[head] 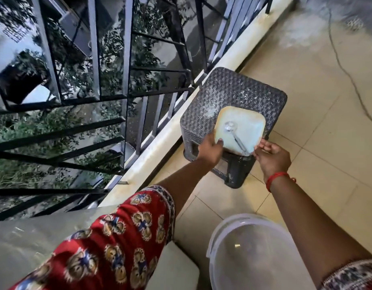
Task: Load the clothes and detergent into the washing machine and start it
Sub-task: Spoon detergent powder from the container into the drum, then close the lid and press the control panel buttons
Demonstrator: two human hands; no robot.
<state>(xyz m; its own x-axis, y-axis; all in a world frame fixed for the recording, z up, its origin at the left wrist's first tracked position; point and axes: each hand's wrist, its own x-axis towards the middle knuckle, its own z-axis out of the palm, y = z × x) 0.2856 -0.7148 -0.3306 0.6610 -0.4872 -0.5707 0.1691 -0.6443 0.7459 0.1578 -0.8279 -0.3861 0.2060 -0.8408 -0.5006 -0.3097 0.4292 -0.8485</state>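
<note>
While a black railing point(126, 80) is fencing the balcony's left edge above a pale curb point(172, 130), the tiled floor point(319, 126) is lying open to the right. A grey woven stool point(229, 95) is standing just beside the curb, bearing a square detergent tub point(243, 124) at its near edge, a scoop point(235, 132) lying inside. The left hand point(209, 148) is gripping the tub's near-left rim, thumb on top; the right hand point(272, 156) is pinching its near-right corner. A translucent lid point(254, 254) is sitting lowest in view.

Pale tiled balcony floor point(319, 126); dark metal railing point(126, 59) on a cream kerb point(160, 143); daylit greenery point(17, 126) beyond
</note>
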